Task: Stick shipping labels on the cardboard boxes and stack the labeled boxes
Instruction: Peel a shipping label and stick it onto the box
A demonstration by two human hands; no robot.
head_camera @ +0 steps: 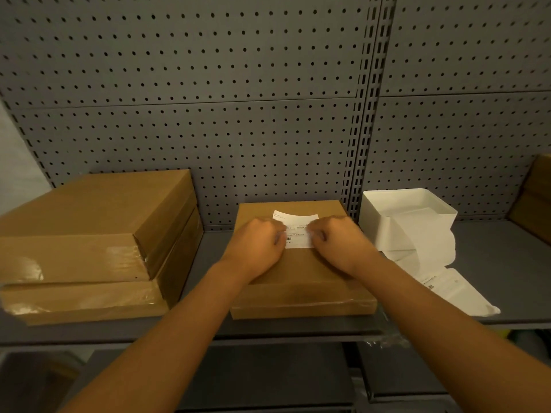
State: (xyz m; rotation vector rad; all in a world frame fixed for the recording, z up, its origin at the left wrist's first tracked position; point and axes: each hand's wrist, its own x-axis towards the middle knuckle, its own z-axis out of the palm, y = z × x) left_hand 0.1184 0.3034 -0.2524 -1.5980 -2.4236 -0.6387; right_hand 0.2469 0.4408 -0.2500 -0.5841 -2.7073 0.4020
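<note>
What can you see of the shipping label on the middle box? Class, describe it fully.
The shipping label is a white paper rectangle with small dark print and a barcode near its lower left. It lies on top of the middle cardboard box, toward the far half. Its far edge curls up slightly, so it is not fully flat. The left hand and right hand, fingers curled, press on its left and right sides, covering part of it. The print is too small to read.

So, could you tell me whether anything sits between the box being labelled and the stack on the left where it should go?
Nothing visible does. The centre box lies apart from the stack, with only bare shelf between them, and the stack's top is free.
</note>
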